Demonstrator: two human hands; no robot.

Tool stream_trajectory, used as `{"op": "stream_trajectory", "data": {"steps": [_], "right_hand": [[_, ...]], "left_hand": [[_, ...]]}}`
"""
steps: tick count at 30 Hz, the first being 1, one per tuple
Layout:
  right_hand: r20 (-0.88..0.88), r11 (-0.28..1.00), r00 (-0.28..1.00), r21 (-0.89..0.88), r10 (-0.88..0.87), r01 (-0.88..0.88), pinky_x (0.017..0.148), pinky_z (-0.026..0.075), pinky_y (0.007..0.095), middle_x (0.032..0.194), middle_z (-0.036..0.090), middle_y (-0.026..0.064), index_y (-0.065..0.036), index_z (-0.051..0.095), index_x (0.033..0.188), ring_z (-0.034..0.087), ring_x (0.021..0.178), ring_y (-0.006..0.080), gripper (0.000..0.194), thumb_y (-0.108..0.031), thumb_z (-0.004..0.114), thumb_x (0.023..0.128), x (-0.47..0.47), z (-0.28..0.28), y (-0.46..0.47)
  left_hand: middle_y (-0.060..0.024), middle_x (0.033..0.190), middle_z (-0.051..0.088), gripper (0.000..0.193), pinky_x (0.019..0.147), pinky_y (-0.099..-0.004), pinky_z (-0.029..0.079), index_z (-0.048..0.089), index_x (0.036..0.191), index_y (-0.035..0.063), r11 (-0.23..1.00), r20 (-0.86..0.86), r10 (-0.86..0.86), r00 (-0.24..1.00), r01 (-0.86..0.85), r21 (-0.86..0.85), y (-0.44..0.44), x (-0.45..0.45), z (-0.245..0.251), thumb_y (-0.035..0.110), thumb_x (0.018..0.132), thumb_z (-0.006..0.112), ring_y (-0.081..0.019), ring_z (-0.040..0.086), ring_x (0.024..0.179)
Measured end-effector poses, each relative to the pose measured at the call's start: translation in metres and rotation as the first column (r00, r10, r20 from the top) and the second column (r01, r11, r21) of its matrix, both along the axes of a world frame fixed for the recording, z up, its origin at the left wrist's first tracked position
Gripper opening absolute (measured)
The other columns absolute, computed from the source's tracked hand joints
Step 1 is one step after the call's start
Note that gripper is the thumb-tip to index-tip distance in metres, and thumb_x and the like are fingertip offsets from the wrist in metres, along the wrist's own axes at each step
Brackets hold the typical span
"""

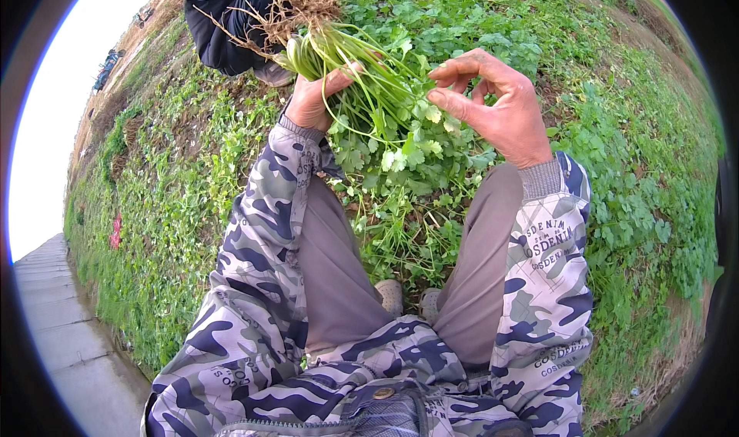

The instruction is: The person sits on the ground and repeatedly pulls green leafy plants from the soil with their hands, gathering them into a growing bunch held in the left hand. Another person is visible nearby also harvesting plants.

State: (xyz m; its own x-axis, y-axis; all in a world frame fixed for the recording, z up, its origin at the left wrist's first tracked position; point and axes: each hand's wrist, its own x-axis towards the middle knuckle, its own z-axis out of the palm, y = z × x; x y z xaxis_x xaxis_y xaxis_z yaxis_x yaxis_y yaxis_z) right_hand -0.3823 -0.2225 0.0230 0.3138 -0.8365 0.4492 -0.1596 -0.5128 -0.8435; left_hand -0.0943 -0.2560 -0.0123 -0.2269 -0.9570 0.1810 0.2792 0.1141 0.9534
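My left hand (pixel 317 97) grips a bunch of uprooted leafy celery (pixel 369 85) around its pale green stems. Brown, tangled roots (pixel 306 10) with bits of soil stick out beyond the thumb at the top. The bunch's lobed leaves (pixel 413 148) hang to the right and down, over the growing plants. Just right of these leaves is my right hand (pixel 491 99), its thumb and curled fingers a little apart. Nothing shows between its fingertips; whether they touch a leaf edge is hard to tell.
Growing green plants (pixel 623 189) spread on the right and ahead. Lower greenery (pixel 190 166) covers the left ground. A person in dark clothing (pixel 231 27) is close by at the top left. A concrete path (pixel 75 327) borders the plot; a red object (pixel 116 231) lies near it.
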Motion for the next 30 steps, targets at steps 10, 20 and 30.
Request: {"op": "stream_trajectory", "data": {"steps": [10, 20, 30], "right_hand": [[0.021, 0.995, 0.995, -0.03, -0.099, 0.1, 0.06, 0.044, 0.0213, 0.095, 0.073, -0.0016, -0.006, 0.075, 0.102, 0.059, 0.074, 0.0028, 0.015, -0.018, 0.077, 0.094, 0.001, -0.001, -0.001], [0.163, 0.979, 0.966, 0.074, -0.2, 0.19, 0.076, 0.05, 0.0231, 0.093, 0.069, 0.0003, -0.001, 0.068, 0.104, 0.064, 0.084, 0.0063, 0.015, -0.015, 0.071, 0.099, -0.014, -0.007, -0.005], [0.195, 0.969, 0.956, 0.155, -0.221, 0.193, 0.068, 0.047, 0.0213, 0.09, 0.067, 0.0011, -0.002, 0.066, 0.103, 0.06, 0.077, 0.0059, 0.011, -0.011, 0.069, 0.099, -0.052, -0.016, -0.005]], "left_hand": [[-0.0065, 0.109, 0.074, 0.041, 0.086, -0.0333, 0.061, 0.066, 0.123, 0.002, 0.986, -0.086, 0.163, 0.983, -0.159, 0.049, -0.003, -0.012, 0.005, 0.014, 0.088, 0.083, -0.0165, 0.073, 0.095], [-0.0081, 0.103, 0.077, 0.036, 0.084, -0.0298, 0.057, 0.072, 0.115, -0.0053, 0.939, 0.165, 0.329, 0.93, -0.303, -0.163, -0.005, -0.015, 0.007, 0.011, 0.086, 0.086, -0.012, 0.071, 0.089], [-0.008, 0.101, 0.079, 0.037, 0.087, -0.0308, 0.057, 0.073, 0.114, -0.0008, 0.894, 0.413, 0.405, 0.816, -0.259, -0.366, -0.016, -0.005, -0.012, 0.018, 0.086, 0.087, -0.0118, 0.073, 0.09]]}}
